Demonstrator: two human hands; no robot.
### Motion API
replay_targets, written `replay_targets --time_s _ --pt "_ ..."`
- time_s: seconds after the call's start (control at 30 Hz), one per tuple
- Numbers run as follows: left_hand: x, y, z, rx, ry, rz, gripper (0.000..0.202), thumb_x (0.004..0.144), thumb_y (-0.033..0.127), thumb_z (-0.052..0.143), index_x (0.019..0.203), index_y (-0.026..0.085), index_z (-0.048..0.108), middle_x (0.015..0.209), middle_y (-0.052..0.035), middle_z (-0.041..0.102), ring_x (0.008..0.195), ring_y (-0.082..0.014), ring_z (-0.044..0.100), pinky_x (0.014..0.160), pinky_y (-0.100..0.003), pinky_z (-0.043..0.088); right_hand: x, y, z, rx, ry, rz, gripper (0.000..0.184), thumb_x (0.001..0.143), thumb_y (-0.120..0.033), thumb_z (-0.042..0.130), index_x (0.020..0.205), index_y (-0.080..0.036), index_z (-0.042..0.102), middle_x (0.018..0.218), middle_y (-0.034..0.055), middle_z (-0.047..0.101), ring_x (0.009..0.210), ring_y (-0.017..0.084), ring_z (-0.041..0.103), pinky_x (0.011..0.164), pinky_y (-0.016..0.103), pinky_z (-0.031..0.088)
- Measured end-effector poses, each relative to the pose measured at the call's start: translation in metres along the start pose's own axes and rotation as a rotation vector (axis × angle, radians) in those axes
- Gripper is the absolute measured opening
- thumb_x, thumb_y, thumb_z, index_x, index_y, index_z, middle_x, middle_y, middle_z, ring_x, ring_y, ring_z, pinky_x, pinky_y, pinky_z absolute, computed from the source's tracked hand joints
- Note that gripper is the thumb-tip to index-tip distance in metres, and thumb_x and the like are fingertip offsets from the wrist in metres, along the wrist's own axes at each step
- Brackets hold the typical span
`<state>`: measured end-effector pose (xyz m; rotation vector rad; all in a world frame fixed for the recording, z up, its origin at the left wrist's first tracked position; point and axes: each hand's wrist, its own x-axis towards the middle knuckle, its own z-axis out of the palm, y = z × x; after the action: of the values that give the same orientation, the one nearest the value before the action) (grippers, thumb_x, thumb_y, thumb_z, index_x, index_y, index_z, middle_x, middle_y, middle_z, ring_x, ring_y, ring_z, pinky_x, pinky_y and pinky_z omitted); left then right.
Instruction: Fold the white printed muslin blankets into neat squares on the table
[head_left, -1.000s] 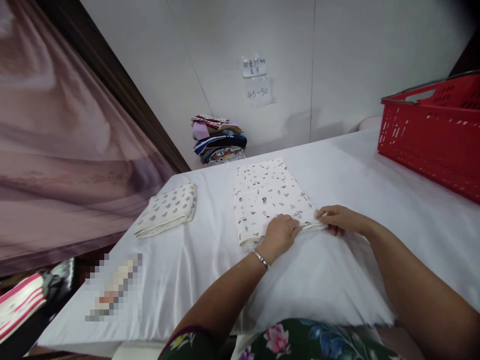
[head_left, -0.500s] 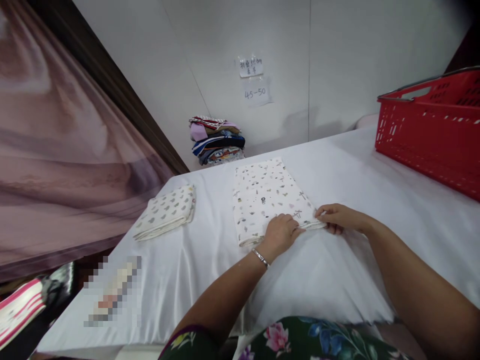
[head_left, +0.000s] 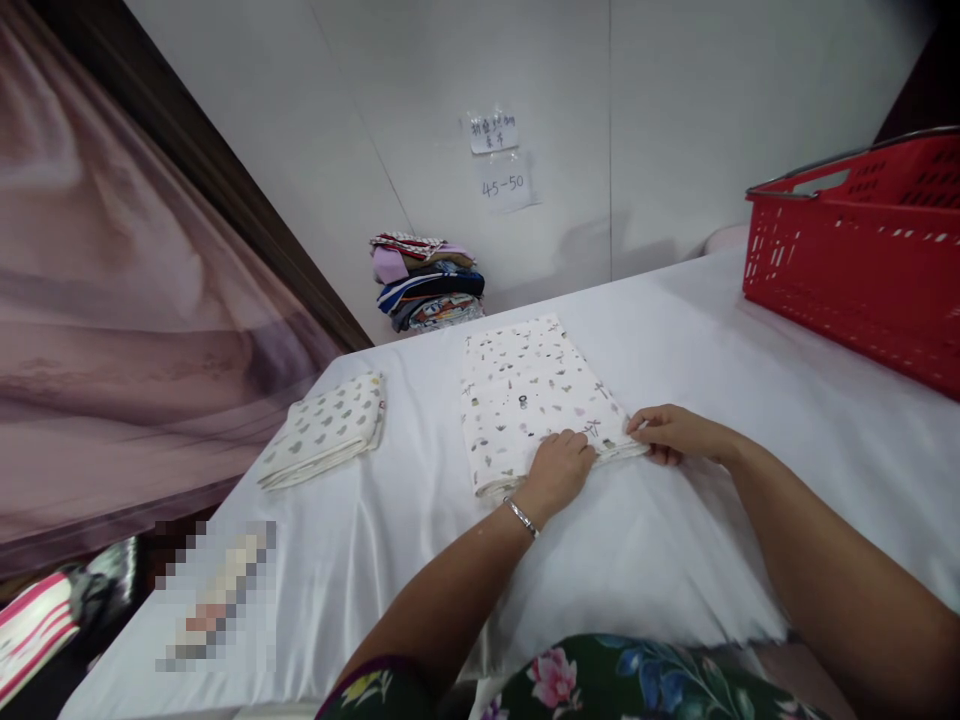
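A white cloth (head_left: pixel 517 385) with small grey and green prints lies folded into a long panel on the white-covered table. Its near edge shows stacked layers. My left hand (head_left: pixel 559 470), with a silver bracelet at the wrist, has its fingers curled over that near edge; the thumb is hidden. At the cloth's near right corner, my right hand (head_left: pixel 667 433) pinches the edge between thumb and fingers. To the left lies a second folded cloth (head_left: pixel 326 425), cream with grey-green motifs, and neither hand touches it.
A red plastic basket (head_left: pixel 855 270) stands at the table's right side. Several folded fabrics (head_left: pixel 427 285) are piled beyond the far edge. Paper signs (head_left: pixel 501 183) hang on the wall. A pink curtain (head_left: pixel 135 300) borders the left, and a blurred-out item (head_left: pixel 217 600) lies at the front left.
The left thumb, seen sticking out to the right before, is now out of sight. Both hands stay at the cloth's near edge. The view has shifted slightly.
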<state>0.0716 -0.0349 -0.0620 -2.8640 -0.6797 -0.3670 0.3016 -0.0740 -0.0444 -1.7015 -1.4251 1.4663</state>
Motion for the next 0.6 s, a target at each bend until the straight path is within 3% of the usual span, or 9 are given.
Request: replay_targets --time_s 0.23,0.33,0.43,0.53,0.6 --pt "-0.01 0.006 -0.003 0.011 0.007 -0.045 0.014 0.09 0.016 0.043 0.09 0.019 0.056 0.087 -0.0038 0.056 0.084 -0.0183 0.049 0.07 -0.032 0.038 -0.001 0.0 0.0 -0.092 0.038 -0.013 0.03 0.073 -0.04 0.058 0.094 -0.018 0.061 0.056 -0.0011 0.055 0.046 0.01 0.05 0.042 0.02 0.036" --pt "-0.011 0.009 -0.003 -0.002 0.0 -0.067 0.014 0.09 0.016 0.042 0.091 0.019 0.056 0.087 -0.0036 0.056 0.085 -0.0182 0.048 0.072 -0.032 0.038 -0.005 0.001 0.0 -0.285 0.099 -0.012 0.031 0.075 -0.042 0.055 0.097 -0.023 0.065 0.062 0.0012 0.059 0.054 0.013 0.053 0.049 0.023 0.039" --pt "-0.011 0.011 -0.005 -0.009 -0.004 -0.077 0.013 0.089 0.016 0.044 0.089 0.019 0.057 0.088 -0.0033 0.056 0.086 -0.0178 0.048 0.073 -0.032 0.037 -0.009 0.002 0.003 -0.576 0.248 -0.056 0.028 0.076 -0.042 0.054 0.094 -0.028 0.069 0.082 0.0043 0.065 0.075 0.02 0.058 0.065 0.031 0.044" --pt "-0.012 0.013 -0.005 -0.004 0.001 -0.07 0.012 0.089 0.017 0.045 0.088 0.019 0.057 0.089 -0.0025 0.056 0.086 -0.0174 0.048 0.073 -0.032 0.037 -0.007 0.001 0.012 -0.747 0.399 -0.314 0.026 0.077 -0.038 0.051 0.091 -0.027 0.07 0.106 0.0062 0.06 0.1 0.028 0.052 0.082 0.039 0.042" --pt "-0.013 0.013 -0.003 0.004 0.013 -0.074 0.013 0.09 0.019 0.044 0.089 0.02 0.057 0.089 -0.0024 0.056 0.086 -0.0175 0.048 0.072 -0.032 0.036 -0.003 0.0 0.022 -0.714 0.391 -0.531 0.026 0.079 -0.034 0.047 0.092 -0.027 0.068 0.112 0.0058 0.057 0.108 0.027 0.047 0.09 0.04 0.039"
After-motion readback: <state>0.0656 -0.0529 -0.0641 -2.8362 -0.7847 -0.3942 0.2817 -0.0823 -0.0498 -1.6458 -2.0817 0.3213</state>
